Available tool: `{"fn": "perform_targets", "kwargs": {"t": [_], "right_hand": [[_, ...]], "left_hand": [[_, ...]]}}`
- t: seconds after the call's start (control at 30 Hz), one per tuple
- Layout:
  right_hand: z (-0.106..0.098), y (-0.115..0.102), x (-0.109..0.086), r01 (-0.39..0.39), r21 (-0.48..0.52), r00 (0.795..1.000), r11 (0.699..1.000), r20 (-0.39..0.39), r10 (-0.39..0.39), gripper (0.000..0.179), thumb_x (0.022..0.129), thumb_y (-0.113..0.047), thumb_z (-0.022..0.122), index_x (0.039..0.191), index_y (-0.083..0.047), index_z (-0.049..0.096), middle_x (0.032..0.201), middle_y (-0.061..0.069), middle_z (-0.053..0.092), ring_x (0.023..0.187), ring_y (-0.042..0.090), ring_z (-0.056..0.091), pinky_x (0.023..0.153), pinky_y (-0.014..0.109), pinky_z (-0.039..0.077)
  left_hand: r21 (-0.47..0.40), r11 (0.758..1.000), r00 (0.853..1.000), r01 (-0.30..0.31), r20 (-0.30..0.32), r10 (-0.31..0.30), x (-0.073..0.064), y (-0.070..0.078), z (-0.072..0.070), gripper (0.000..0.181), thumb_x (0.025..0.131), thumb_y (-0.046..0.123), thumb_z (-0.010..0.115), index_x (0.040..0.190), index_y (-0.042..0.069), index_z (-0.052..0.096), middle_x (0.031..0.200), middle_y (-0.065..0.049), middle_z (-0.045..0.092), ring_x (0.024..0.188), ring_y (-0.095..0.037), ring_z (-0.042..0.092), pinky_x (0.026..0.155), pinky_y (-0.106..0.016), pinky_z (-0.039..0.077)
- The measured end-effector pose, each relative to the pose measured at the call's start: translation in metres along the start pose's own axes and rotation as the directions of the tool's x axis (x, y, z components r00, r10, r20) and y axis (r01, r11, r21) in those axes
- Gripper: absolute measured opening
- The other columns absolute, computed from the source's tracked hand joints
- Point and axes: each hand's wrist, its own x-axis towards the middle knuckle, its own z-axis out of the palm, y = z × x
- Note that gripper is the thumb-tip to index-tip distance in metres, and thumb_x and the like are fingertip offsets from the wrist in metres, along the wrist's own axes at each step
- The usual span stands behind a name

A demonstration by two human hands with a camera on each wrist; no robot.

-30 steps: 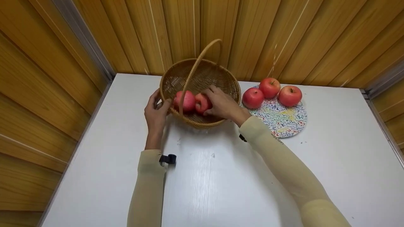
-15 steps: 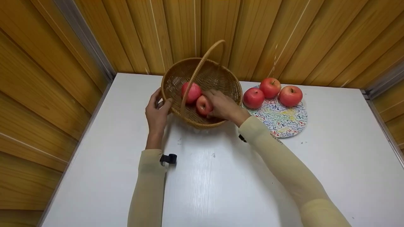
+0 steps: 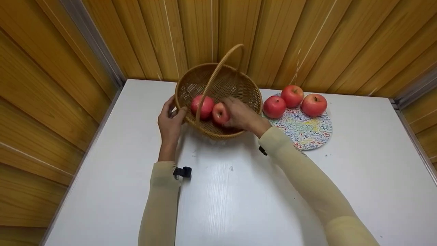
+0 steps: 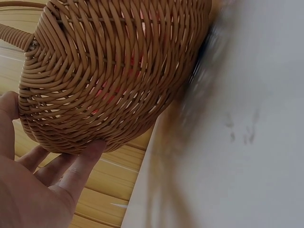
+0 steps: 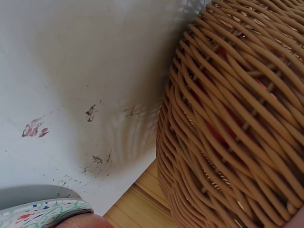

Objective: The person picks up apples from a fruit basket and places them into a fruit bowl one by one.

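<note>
At the far side of the white desk (image 3: 211,198), close to the wood-panelled wall (image 3: 280,41), a round wicker basket (image 3: 251,81) with a tall arched handle (image 3: 222,63) faces its wide mouth toward the head camera. The left hand (image 3: 169,124) holds the basket by its left side, thumb at the rim and fingers bent against the outside of the weave, as the left wrist view also shows. Inside the basket, toward the near side, lie two red apples: the left apple (image 3: 208,108), partly crossed by the handle, and, just beside it, the right apple (image 3: 220,114). The right hand (image 3: 241,114) reaches in over the rim, its fingers and thumb curled about the right apple, gripping it from the right; part of that grasp is hidden by the hand itself. Just beside the basket on the right sits a round plate (image 3: 304,132) patterned in coloured flecks, bearing three more apples close together at its far side: one nearest the basket (image 3: 273,107), one behind (image 3: 292,96) and one on the right (image 3: 314,105). Both wrist views show red through gaps in the wicker. Pale yellow sleeves (image 3: 163,201) cover both forearms.
</note>
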Motion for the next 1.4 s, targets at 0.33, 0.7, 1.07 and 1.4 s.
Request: {"fn": "perform_targets", "kwargs": {"t": [0.33,0.7,1.07,1.4], "right_hand": [[-0.008,-0.002,-0.004,-0.068,0.039,0.994,0.997,-0.078,0.071,0.074,0.088,-0.023,0.087,0.15,-0.001,0.052,0.143,0.019,0.057,0.127,0.035,0.057,0.108,0.05,0.048],[-0.013,-0.003,-0.02,-0.041,0.194,0.969,0.98,-0.232,0.086,0.082,0.087,-0.024,0.09,0.155,-0.001,0.048,0.149,0.017,0.055,0.137,0.03,0.053,0.116,0.043,0.042],[-0.012,-0.006,-0.035,-0.024,0.27,0.929,0.963,-0.351,0.121,0.088,0.087,-0.027,0.091,0.158,-0.002,0.046,0.153,0.017,0.054,0.135,0.031,0.055,0.116,0.046,0.044],[-0.017,-0.01,-0.052,-0.006,0.327,0.883,0.945,-0.442,0.158,0.085,0.084,-0.029,0.093,0.152,-0.002,0.049,0.145,0.014,0.061,0.126,0.026,0.06,0.11,0.044,0.047]], "left_hand": [[0.0,1.0,1.0,0.01,0.01,-0.01,0.0,0.0,0.0,0.053,0.099,0.018,0.074,0.15,0.018,0.061,0.143,-0.008,0.065,0.122,-0.022,0.067,0.082,-0.035,0.064],[-0.003,1.0,1.0,0.001,0.014,-0.001,0.0,-0.002,-0.001,0.055,0.099,0.017,0.073,0.152,0.016,0.059,0.145,-0.013,0.063,0.124,-0.028,0.067,0.08,-0.035,0.064],[0.002,1.0,1.0,0.012,0.005,-0.012,0.0,-0.001,-0.001,0.055,0.099,0.017,0.073,0.152,0.017,0.058,0.146,-0.01,0.063,0.123,-0.023,0.067,0.084,-0.036,0.064],[-0.003,0.999,0.999,0.032,0.002,-0.032,0.0,0.002,0.001,0.057,0.1,0.012,0.071,0.155,0.014,0.055,0.15,-0.015,0.06,0.126,-0.029,0.065,0.08,-0.033,0.064]]}}
